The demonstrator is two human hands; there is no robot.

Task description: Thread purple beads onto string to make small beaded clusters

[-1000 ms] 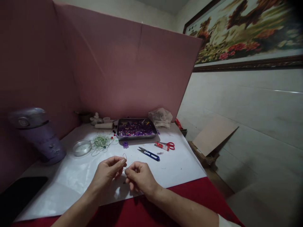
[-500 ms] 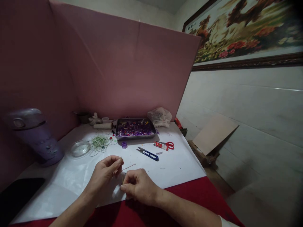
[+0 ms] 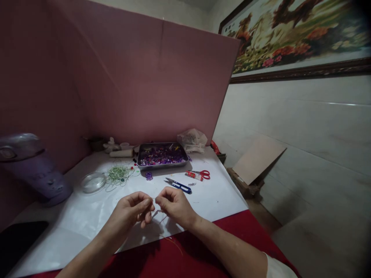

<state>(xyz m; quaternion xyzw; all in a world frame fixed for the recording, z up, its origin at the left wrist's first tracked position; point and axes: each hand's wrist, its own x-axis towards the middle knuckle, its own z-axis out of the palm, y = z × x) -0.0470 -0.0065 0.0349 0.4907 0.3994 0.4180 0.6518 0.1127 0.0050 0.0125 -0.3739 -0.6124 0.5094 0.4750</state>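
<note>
Where the head view looks down, left hand (image 3: 131,208) and right hand (image 3: 177,208) each pinch a fine thread (image 3: 154,198), hands just apart, above the white sheet (image 3: 95,216), nearer than the snips (image 3: 177,185). Yellowish strand (image 3: 173,241) shows against the red cloth (image 3: 237,227); can't tell if it joins. Risk: slack pinch could lose so thin a thread; hard pull could snap it; loose strand, if caught, might tangle.

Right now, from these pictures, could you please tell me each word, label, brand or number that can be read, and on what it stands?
No text can be read.
Purple bottle: faint markings, too blurred.
Framed painting: small marks near its top left corner, too small.
Red-and-white item on the white sheet: any print is too small.
</note>
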